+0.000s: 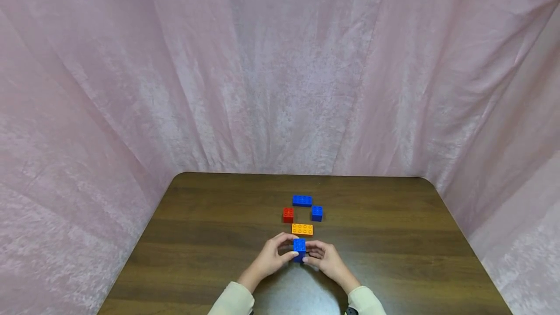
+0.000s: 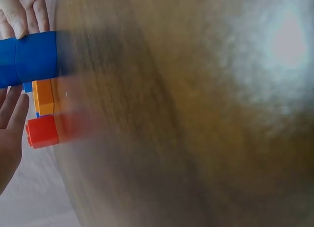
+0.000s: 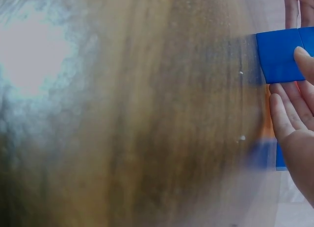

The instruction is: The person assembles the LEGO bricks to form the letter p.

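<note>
Two square blue bricks are stacked upright as a blue brick stack (image 1: pixel 299 245) near the front middle of the table, with a seam between them in both wrist views. My left hand (image 1: pixel 272 258) holds the stack from the left, its thumb on the near face and fingers bent round toward the far side. From the right, my right hand (image 1: pixel 328 260) grips it with thumb low and fingers higher up. Just beyond lies an orange eight-stud brick (image 1: pixel 302 229), its studs facing up.
Behind the orange brick sit a small red brick (image 1: pixel 288 215) on the left, a small blue brick (image 1: pixel 317 214) on the right and a long blue brick (image 1: pixel 302 201) farthest back. Pink curtains (image 1: pixel 297 72) surround the wooden table (image 1: pixel 201 237) at back and sides.
</note>
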{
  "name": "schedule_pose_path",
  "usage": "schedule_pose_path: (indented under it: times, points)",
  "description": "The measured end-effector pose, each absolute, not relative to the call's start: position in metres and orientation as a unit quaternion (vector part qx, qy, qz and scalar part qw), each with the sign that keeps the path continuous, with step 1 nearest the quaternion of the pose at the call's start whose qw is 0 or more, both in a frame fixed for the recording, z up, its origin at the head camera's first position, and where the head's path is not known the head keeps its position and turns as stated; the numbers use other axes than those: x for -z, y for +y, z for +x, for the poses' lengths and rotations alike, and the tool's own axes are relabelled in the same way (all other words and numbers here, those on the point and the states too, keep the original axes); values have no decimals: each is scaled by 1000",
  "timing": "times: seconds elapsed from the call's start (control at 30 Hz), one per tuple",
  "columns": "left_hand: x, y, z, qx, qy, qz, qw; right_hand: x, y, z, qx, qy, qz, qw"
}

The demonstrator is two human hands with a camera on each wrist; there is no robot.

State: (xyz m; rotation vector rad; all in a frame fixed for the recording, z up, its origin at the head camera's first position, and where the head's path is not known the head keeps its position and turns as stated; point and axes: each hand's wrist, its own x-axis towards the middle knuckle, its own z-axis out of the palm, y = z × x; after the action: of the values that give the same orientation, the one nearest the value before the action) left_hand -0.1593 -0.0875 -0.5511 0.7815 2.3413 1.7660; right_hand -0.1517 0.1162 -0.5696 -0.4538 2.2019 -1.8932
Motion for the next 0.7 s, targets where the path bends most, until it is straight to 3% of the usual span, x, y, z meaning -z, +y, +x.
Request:
schedule_pose_path:
  times: [0.27, 0.47, 0.7]
  points:
    - [563, -86, -156, -590, 769, 246, 24, 601, 119, -162, 640, 747, -155, 93]
    - [581, -87, -161, -600, 769, 211, 62, 606, 125, -164, 649, 736, -170, 91]
    - [605, -88, -168, -595, 778, 191, 67, 601, 134, -171, 660, 733, -161, 26]
